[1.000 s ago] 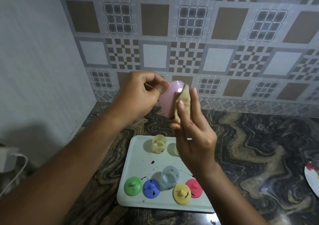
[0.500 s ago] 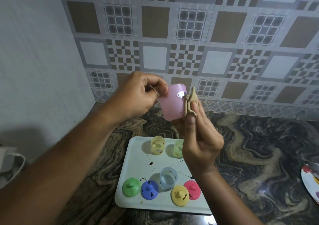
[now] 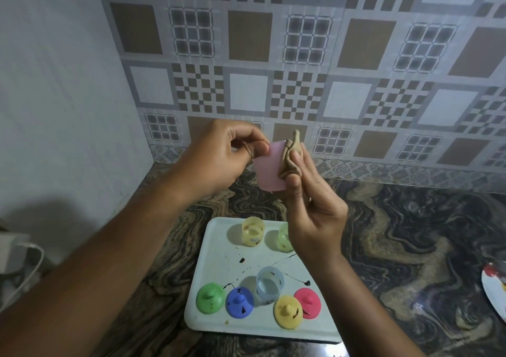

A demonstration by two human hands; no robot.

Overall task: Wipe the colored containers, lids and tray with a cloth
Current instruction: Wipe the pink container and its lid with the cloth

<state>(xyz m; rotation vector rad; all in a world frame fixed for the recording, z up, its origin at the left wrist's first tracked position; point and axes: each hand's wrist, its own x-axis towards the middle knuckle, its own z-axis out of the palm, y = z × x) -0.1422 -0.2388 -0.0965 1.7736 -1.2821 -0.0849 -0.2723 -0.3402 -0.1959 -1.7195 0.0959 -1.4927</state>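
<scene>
Your left hand [image 3: 219, 159] pinches the translucent pink plastic cup [image 3: 269, 169] at one edge, leaving its wall free; right hand [image 3: 309, 200] pinches bunched beige cloth [image 3: 291, 156] against it.

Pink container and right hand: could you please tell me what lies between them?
The head view shows a bunched tan cloth, which the right hand holds against the pink container.

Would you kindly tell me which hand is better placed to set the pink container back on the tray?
Left, probably. The left hand pinches the pink container, with the tray lying below, while the right hand is busy holding the cloth against it.
</scene>
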